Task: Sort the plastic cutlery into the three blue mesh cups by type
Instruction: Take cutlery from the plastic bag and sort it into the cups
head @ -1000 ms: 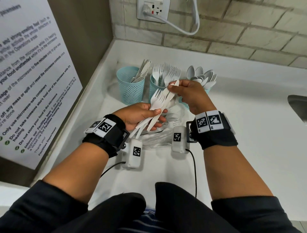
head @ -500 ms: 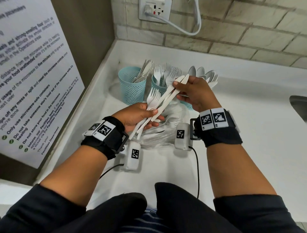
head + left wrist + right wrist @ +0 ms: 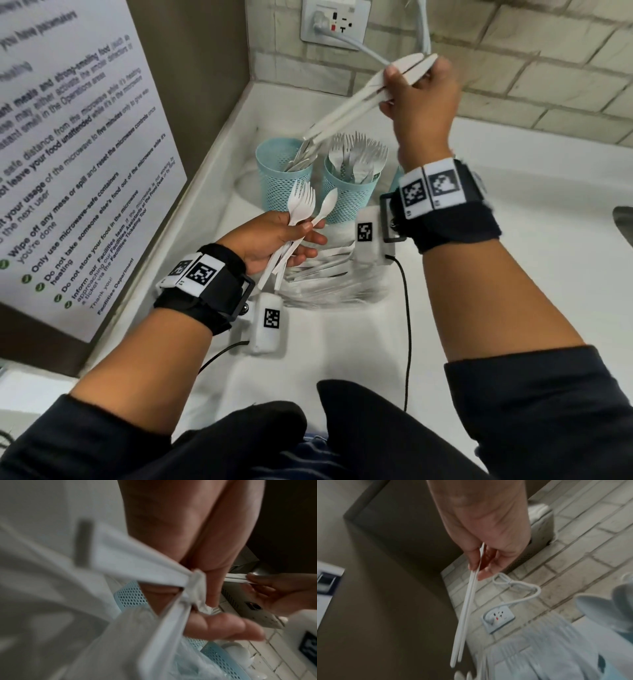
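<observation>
My right hand (image 3: 394, 85) is raised near the back wall and pinches two white knives (image 3: 342, 109) by their handles. They slope down and left, with their tips over the left blue mesh cup (image 3: 281, 181), which holds knives. The middle cup (image 3: 349, 195) is full of forks. Only a sliver of the third cup (image 3: 397, 178) shows behind my right wrist; its spoons (image 3: 594, 604) appear in the right wrist view. Lower down, my left hand (image 3: 308, 234) grips a small bundle of forks (image 3: 301, 202) and one spoon (image 3: 325, 205), heads up, in front of the cups.
A clear plastic bag (image 3: 335, 277) of loose cutlery lies on the white counter (image 3: 513, 274) under my hands. A printed sign (image 3: 68, 171) covers the left wall. A socket with a white cable (image 3: 334, 20) sits on the brick wall behind. A sink edge (image 3: 625, 222) shows far right.
My right hand has drawn the two knives out of the left hand's bundle and lifted them up and back, tips now over the left cup. The left hand stays low with forks and a spoon.
</observation>
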